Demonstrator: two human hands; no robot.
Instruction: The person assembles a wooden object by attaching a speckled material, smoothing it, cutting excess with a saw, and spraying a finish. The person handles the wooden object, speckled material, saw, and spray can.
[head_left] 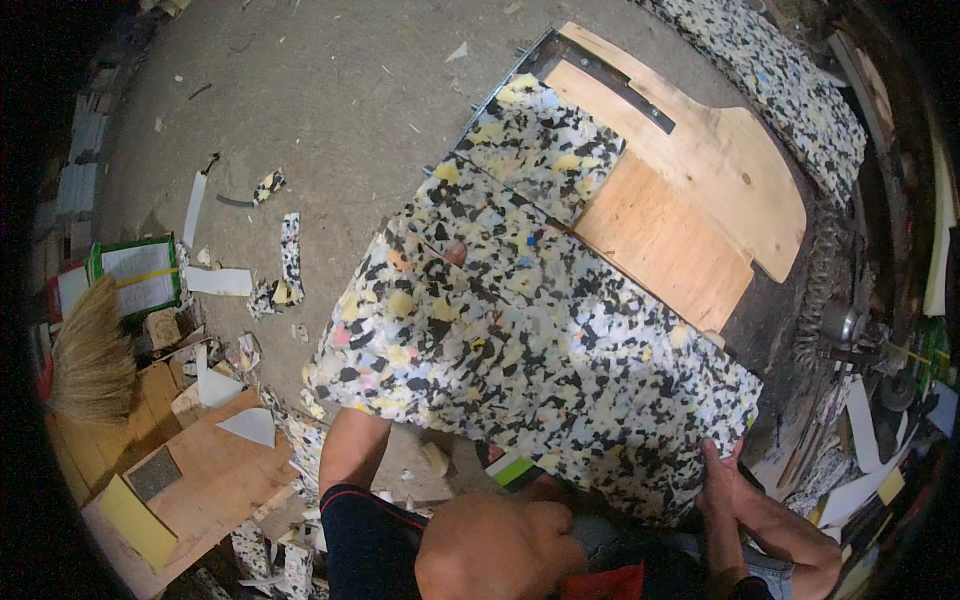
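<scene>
Black-flecked foam, gripped by both hands, mostly hides the left — plywood, scraps and a broom nearby.

I hold the foam, a broad, thick slab mottled white, black and yellow, with flecks of pink and blue. It spreads slantwise before me, broad face up, its long far edge running rightward and nearer, its near edge above my lap.

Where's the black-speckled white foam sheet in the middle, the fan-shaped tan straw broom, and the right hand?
Black-speckled white foam sheet [545, 335]: head view, middle of its upper face.
Tan straw broom [95, 362]: head view, its bristles.
Right hand [720, 480]: head view, middle of the hand.
</scene>
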